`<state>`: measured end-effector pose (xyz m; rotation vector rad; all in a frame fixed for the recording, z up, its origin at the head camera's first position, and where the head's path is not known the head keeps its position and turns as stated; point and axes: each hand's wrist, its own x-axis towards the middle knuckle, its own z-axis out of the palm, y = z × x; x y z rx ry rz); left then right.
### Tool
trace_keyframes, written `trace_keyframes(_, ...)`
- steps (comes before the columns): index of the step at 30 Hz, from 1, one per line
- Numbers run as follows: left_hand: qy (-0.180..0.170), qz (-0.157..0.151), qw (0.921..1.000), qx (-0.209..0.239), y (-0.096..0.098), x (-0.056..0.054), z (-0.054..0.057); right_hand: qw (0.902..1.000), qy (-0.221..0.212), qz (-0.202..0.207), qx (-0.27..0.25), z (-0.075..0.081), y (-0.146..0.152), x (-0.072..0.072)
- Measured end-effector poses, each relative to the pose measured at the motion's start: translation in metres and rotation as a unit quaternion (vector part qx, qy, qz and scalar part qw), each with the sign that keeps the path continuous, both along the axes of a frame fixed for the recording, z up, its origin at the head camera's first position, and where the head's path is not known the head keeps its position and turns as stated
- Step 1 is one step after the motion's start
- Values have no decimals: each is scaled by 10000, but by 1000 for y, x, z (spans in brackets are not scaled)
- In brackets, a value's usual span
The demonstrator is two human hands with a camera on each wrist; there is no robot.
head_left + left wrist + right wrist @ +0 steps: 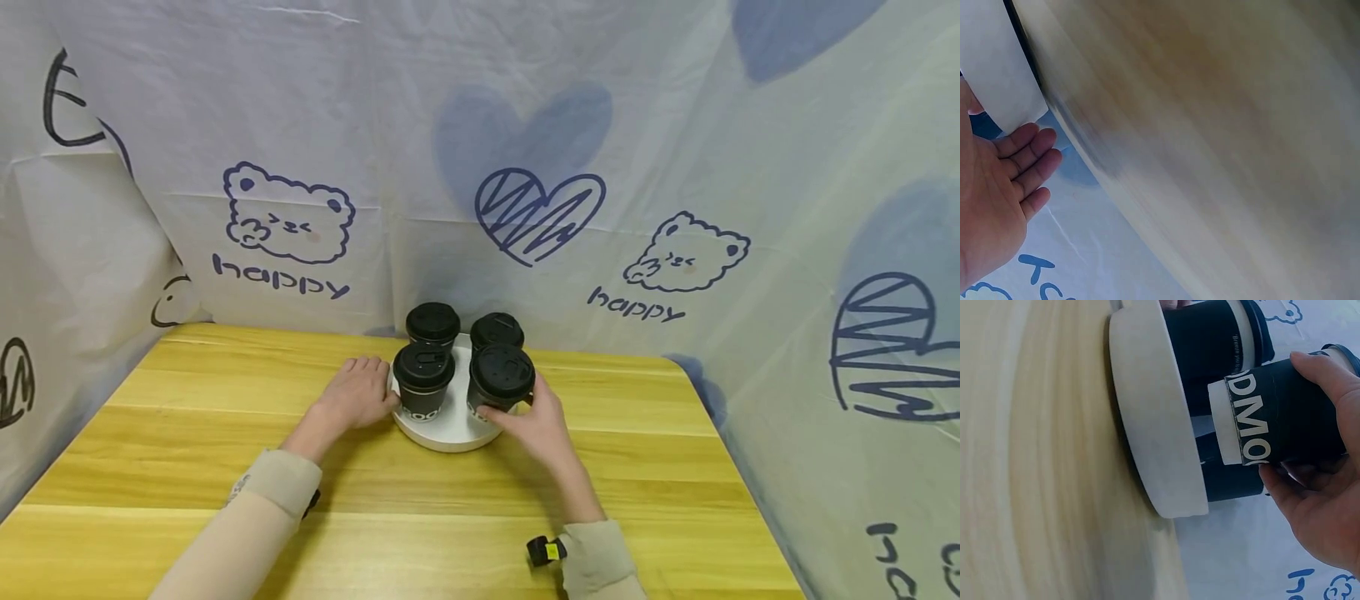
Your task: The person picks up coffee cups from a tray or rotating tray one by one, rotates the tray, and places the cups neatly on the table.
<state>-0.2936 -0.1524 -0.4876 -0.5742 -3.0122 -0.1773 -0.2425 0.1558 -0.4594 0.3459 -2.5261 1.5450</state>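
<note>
Several black-lidded paper cups stand on a round white tray (450, 440). My right hand (542, 423) grips the front right cup (501, 377), thumb on one side and fingers round the other. In the right wrist view, the white base of this gripped cup (1285, 412) is apart from the tray, raised above it. My left hand (360, 392) is at the tray's left edge, beside the front left cup (422, 383). In the left wrist view, its loosely bent fingers (1038, 159) lie against or close to the white rim; contact is unclear. Two cups, back left (432, 323) and back right (497, 330), stand behind.
The tray sits near the back edge of a yellow wood-grain table (420, 533). Behind it hangs a pale cloth (420, 242) printed with hearts and bears, also closing off both sides.
</note>
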Motion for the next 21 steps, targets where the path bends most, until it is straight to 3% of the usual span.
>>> trace_keyframes(21,6,29,10000,4,2,1,0,9983,123,-467,-315,12,27,-1)
